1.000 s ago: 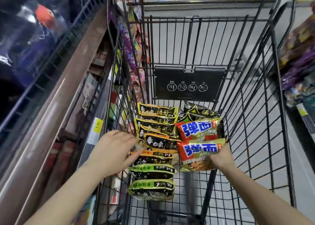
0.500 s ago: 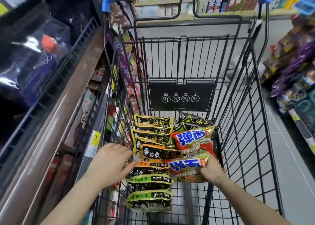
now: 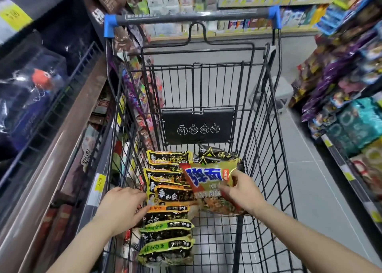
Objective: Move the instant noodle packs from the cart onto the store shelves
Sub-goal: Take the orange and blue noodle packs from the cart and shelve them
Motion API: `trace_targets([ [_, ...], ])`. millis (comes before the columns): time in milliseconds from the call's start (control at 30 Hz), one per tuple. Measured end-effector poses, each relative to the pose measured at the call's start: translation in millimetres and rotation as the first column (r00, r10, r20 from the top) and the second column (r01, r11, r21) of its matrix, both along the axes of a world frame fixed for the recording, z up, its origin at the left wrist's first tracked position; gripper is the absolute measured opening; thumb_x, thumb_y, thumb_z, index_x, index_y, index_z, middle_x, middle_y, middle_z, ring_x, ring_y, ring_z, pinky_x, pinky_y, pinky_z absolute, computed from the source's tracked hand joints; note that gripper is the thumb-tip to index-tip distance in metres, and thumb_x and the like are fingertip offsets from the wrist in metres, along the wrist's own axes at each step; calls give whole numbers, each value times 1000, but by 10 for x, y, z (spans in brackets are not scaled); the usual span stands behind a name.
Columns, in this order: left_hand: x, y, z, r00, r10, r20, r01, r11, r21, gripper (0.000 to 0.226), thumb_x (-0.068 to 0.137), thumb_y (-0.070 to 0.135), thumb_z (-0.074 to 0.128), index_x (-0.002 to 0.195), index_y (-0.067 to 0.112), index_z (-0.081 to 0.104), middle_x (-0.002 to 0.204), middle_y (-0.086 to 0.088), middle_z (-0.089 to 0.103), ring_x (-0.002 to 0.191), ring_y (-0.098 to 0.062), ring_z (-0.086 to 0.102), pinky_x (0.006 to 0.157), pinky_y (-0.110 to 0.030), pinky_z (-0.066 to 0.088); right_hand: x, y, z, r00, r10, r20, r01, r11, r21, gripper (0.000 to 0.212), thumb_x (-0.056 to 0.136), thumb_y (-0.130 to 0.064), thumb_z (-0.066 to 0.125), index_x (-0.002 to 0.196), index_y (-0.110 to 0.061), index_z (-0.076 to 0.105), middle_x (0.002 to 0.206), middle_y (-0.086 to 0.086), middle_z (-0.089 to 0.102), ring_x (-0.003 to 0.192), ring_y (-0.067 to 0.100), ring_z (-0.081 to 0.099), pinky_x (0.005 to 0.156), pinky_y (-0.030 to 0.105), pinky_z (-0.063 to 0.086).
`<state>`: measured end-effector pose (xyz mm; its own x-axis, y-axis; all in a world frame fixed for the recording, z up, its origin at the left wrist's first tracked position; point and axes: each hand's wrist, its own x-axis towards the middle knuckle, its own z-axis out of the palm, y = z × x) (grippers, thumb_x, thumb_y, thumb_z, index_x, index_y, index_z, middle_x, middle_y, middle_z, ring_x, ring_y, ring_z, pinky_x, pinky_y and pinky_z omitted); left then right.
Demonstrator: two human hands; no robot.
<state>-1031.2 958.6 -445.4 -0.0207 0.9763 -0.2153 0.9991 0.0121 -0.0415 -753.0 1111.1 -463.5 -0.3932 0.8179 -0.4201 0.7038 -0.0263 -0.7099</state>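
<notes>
By the shelf rail (image 3: 68, 140), the left hand (image 3: 122, 208) rests with loose, spread fingers against the row of black-and-yellow noodle packs (image 3: 167, 206) lying in the wire cart (image 3: 266, 140). To the right, the right hand (image 3: 241, 192) pinches a red noodle pack (image 3: 206, 179), tilted above the others.

The cart (image 3: 275, 140) stands in the aisle between a shelf (image 3: 68, 128) close on its left and shelves (image 3: 349, 175) well apart on its right. Inside it, a row of noodle packs (image 3: 167, 206) lies along the left side. The left hand (image 3: 122, 208) rests against that row; the right hand (image 3: 241, 192) holds one pack (image 3: 208, 179) above the basket's middle, right of the row.
</notes>
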Motion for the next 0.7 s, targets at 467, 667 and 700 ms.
trace_targets([
  [467, 1263, 1170, -593, 180, 638, 749, -412, 740, -531, 42, 91, 20, 59, 128, 6, 45, 115, -8, 60, 100, -19, 58, 83, -26, 45, 788, 503, 1437, 829, -371, -419, 414, 910, 14, 9, 83, -15, 70, 87, -19, 64, 89, 0, 74, 73, 13, 72, 67, 25, 58],
  [667, 1560, 1353, -1015, -96, 641, 762, -637, 548, -541, 39, 84, 2, 64, 121, 4, 49, 112, -10, 58, 104, -25, 55, 87, -28, 37, 1092, 544, 1490, 768, -432, -473, 499, 866, 19, 8, 81, -14, 71, 86, -17, 66, 77, -7, 73, 61, 4, 70, 51, 14, 53],
  [700, 1574, 1375, -1059, -106, 649, 753, -661, 520, -541, 43, 83, 2, 65, 123, 2, 49, 113, -12, 58, 107, -28, 55, 88, -30, 37, 1123, 546, 1475, 761, -437, -480, 506, 863, 16, 9, 81, -14, 72, 87, -16, 66, 76, -6, 74, 63, 7, 71, 53, 16, 54],
])
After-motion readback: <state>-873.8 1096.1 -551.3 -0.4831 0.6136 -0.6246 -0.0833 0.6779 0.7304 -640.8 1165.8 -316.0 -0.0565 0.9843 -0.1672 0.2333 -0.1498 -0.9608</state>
